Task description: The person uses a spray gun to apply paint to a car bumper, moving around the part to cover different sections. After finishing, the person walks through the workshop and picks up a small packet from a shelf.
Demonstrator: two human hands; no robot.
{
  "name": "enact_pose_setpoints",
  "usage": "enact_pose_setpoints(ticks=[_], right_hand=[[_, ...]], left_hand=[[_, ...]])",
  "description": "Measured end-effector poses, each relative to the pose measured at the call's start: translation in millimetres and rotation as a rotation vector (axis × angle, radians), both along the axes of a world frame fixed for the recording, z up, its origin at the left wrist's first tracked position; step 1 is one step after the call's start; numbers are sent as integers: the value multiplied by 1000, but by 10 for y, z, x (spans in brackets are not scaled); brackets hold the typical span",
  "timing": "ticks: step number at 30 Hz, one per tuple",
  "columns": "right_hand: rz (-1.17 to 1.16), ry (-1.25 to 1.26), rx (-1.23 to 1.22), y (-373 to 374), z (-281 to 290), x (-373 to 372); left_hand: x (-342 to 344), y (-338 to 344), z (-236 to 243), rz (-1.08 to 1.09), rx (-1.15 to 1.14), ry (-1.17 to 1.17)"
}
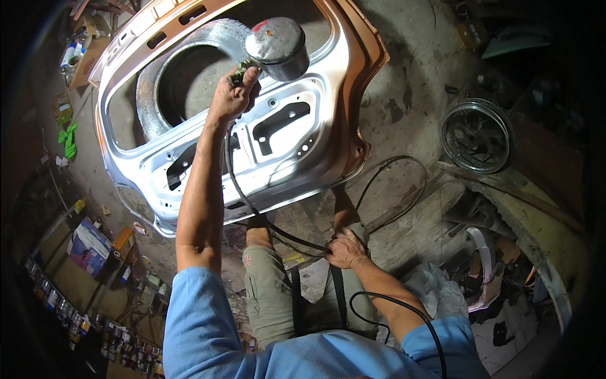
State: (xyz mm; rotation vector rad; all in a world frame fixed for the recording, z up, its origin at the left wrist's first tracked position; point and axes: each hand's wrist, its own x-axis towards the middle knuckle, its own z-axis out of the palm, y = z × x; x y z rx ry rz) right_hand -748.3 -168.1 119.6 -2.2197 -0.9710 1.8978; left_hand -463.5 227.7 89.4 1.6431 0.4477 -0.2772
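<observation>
My left hand [235, 95] reaches far forward, closed round the grip of a spray gun [243, 71]. On the gun sits a round metal paint cup [278, 47] with a red smear on its lid. A pale mist shows just left of the gun. Below it lies a car door or tailgate panel [284, 167], silver-white inside with orange-brown edges. Through its window opening shows a tyre [150, 104] dusted with silver. From the gun a black hose [243, 192] runs down to my right hand [346, 250], which rests by my thigh, fingers closed on the hose.
A wheel rim [476, 136] lies to the right, near a curved body part [485, 265] and crumpled plastic sheeting [435, 287]. Boxes [89, 246] and many small cans crowd the left. A hose loop [424, 183] crosses the floor beyond my right hand.
</observation>
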Motion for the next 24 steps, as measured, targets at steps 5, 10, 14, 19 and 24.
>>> enact_pose_setpoints(ticks=[5,10,14,19,24], right_hand=[[-39,12,6,-5,-13,-13],[-102,-55,39,-18,-31,-55],[-189,-31,19,-1,-30,-28],[-167,3,-18,28,-30,84],[-122,-1,-9,10,-10,94]], left_hand=[[-22,-8,-27,-37,-5,41],[290,-27,-102,222,12,-147],[565,37,-81,423,-36,-218],[638,77,-2,569,3,-250],[587,104,-17,514,-22,-184]])
